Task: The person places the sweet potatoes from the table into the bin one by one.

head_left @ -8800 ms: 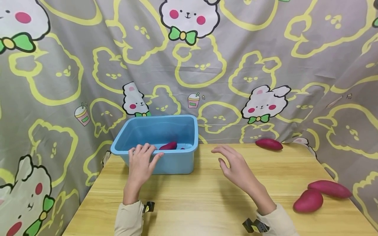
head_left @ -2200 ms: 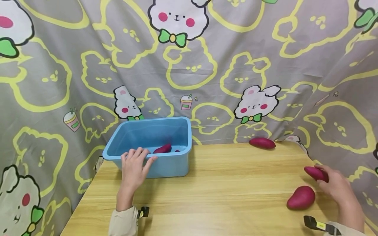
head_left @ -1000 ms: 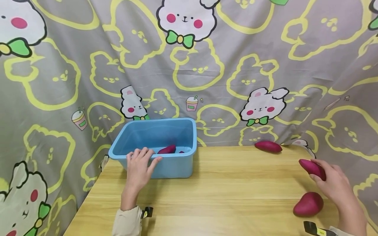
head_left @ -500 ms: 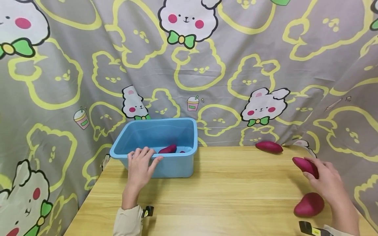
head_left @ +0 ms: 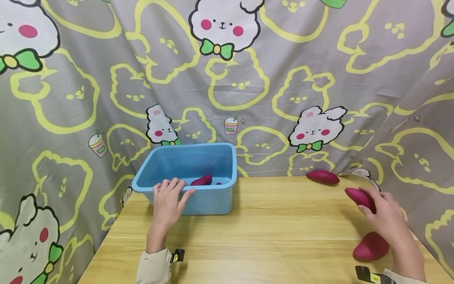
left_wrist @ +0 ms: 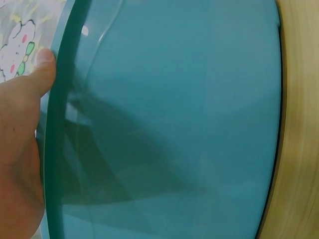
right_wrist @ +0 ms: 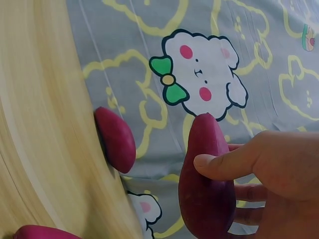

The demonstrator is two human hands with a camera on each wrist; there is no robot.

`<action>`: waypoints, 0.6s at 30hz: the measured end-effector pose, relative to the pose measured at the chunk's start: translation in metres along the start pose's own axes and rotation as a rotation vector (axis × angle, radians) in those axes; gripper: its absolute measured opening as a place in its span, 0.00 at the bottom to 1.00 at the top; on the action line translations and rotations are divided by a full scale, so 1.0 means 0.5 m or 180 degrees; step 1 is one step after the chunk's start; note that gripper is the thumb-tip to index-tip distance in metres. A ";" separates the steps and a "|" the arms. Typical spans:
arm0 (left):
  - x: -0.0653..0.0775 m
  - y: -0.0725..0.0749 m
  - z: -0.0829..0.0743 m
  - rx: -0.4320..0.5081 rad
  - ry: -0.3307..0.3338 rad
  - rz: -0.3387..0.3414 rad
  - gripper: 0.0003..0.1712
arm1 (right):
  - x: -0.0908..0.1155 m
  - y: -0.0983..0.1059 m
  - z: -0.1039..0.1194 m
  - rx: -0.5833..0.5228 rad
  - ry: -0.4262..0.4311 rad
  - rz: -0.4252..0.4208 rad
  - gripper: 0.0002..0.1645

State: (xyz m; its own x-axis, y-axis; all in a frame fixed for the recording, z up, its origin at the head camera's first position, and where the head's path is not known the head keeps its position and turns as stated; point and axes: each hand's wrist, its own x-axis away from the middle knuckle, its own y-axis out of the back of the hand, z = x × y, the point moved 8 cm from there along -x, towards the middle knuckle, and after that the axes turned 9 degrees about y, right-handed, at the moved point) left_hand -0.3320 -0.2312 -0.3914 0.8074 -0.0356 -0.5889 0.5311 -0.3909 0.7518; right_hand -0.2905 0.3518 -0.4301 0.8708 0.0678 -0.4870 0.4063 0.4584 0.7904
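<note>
My right hand (head_left: 387,215) holds a purple-skinned sweet potato (head_left: 357,198) above the right side of the table. In the right wrist view the thumb lies across this sweet potato (right_wrist: 205,186), with the fingers behind it. Below that hand, a rounder sweet potato (head_left: 371,247) rests on the wood. A third sweet potato (head_left: 322,177) lies by the curtain at the back. My left hand (head_left: 167,205) grips the front rim of a blue plastic tub (head_left: 213,201), thumb outside and fingers over the edge. Inside the tub is another sweet potato (head_left: 202,180), plus a small purple bit partly hidden by the rim.
The wooden table (head_left: 269,236) spans between the tub and the sweet potatoes on the right. A grey patterned curtain (head_left: 255,157) hangs directly behind the table and along both sides.
My right hand went from beside the tub to the right, took the long sweet potato lying by the rounder one, lifted it and is moving left. My left hand has stayed on the rim.
</note>
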 end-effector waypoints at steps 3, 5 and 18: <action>0.000 0.000 0.000 -0.0006 0.0002 0.0002 0.21 | -0.002 -0.003 0.004 -0.0005 -0.0010 0.0016 0.34; 0.000 0.000 0.000 -0.0002 0.0003 0.0003 0.21 | -0.003 -0.004 0.007 -0.0004 -0.0017 0.0027 0.34; 0.001 0.003 -0.003 0.0036 -0.0026 -0.0017 0.20 | -0.012 -0.015 0.025 -0.0030 0.0063 0.0074 0.35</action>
State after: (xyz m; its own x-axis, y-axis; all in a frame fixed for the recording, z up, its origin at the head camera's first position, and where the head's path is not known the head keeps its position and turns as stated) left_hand -0.3304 -0.2305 -0.3901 0.8024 -0.0409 -0.5954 0.5325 -0.4014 0.7452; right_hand -0.2954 0.3369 -0.4284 0.8743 0.0960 -0.4759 0.3834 0.4648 0.7981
